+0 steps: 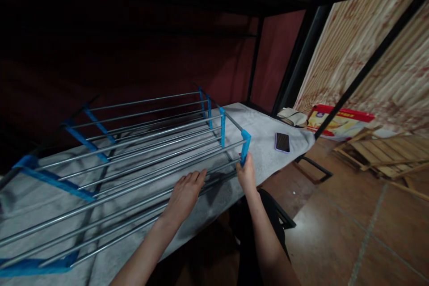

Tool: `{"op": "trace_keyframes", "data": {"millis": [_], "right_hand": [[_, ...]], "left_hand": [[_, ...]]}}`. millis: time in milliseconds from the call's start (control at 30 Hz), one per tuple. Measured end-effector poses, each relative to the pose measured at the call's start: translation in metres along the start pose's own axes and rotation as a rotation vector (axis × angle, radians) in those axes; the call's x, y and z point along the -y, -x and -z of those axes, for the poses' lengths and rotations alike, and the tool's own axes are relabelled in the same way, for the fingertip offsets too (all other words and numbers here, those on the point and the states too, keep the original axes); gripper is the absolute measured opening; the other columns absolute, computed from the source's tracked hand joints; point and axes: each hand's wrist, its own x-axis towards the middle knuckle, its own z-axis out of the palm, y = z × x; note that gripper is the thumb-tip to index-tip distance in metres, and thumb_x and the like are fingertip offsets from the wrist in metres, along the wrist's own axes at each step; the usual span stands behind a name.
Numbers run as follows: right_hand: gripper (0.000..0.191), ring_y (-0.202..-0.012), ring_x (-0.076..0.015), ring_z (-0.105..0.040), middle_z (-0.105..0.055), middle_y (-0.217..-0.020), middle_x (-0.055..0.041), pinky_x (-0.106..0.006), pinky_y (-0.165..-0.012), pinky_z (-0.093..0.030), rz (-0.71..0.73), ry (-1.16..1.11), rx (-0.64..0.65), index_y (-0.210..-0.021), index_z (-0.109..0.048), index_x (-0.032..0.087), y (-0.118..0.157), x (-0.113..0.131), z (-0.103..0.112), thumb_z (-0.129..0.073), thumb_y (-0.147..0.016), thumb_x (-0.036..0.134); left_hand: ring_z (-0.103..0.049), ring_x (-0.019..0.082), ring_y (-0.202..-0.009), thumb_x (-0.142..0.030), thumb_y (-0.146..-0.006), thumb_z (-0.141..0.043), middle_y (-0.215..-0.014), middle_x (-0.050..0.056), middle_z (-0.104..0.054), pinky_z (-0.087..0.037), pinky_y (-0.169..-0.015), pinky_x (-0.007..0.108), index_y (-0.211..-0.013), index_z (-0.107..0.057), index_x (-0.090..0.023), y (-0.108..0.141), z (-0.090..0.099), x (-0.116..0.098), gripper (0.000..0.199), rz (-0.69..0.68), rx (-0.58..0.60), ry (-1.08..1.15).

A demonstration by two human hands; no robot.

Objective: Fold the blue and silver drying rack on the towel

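Observation:
A metal rack (150, 133) with several long silver rods and blue plastic end pieces lies along a bed-like surface covered in grey cloth. My left hand (189, 189) rests over the front rods, fingers curled round them. At the rack's right end, my right hand (247, 173) grips the lower part of the front blue end piece (246, 145). Further left are more blue end pieces (53, 178), joined by dark bars.
A phone (282, 142) lies on the grey cloth (246, 118) to the right. Dark frame posts (255, 60) stand behind. A cloth bag (292, 117), a red and yellow box (338, 120) and a folded wooden item (385, 154) are at the right.

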Motion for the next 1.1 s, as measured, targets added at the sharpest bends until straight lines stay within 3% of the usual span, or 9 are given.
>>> {"op": "trace_keyframes", "data": {"millis": [233, 367, 667, 1100], "right_hand": [[0.025, -0.089, -0.0232, -0.059, -0.063, -0.098, -0.0067, -0.035, -0.080, -0.046, 0.009, 0.076, -0.021, -0.114, -0.053, 0.022, 0.000, 0.004, -0.001, -0.050, -0.093, 0.033], [0.025, -0.078, -0.0224, -0.058, -0.063, -0.088, -0.0055, -0.034, -0.072, -0.043, -0.006, 0.148, -0.045, -0.108, -0.056, 0.021, 0.000, 0.007, 0.000, -0.043, -0.097, 0.039], [0.045, -0.086, -0.0247, -0.066, -0.069, -0.097, -0.0102, -0.033, -0.073, -0.046, 0.009, 0.251, -0.098, -0.133, -0.053, 0.015, 0.001, 0.011, -0.002, -0.034, -0.101, 0.040], [0.033, -0.064, -0.0180, -0.053, -0.058, -0.070, -0.0006, -0.028, -0.062, -0.033, -0.034, 0.309, -0.092, -0.102, -0.059, 0.020, 0.001, 0.016, 0.000, -0.036, -0.100, 0.043]], "left_hand": [[-0.069, 0.020, -0.082, -0.023, -0.100, -0.036, -0.094, 0.007, -0.071, -0.051, -0.071, 0.030, -0.127, -0.061, -0.023, -0.009, 0.002, 0.005, 0.037, 0.036, -0.016, 0.079], [-0.069, 0.019, -0.081, -0.023, -0.101, -0.034, -0.097, 0.008, -0.071, -0.049, -0.068, 0.029, -0.131, -0.059, -0.024, -0.011, 0.008, 0.005, 0.039, 0.053, 0.003, 0.073], [-0.069, 0.018, -0.089, -0.023, -0.103, -0.031, -0.105, 0.008, -0.070, -0.049, -0.072, 0.028, -0.137, -0.057, -0.022, -0.012, 0.011, 0.005, 0.043, 0.092, 0.099, 0.088], [-0.070, 0.018, -0.090, -0.025, -0.103, -0.029, -0.109, 0.006, -0.070, -0.047, -0.071, 0.028, -0.138, -0.054, -0.026, -0.013, 0.014, 0.007, 0.043, 0.132, 0.174, 0.123]]}}
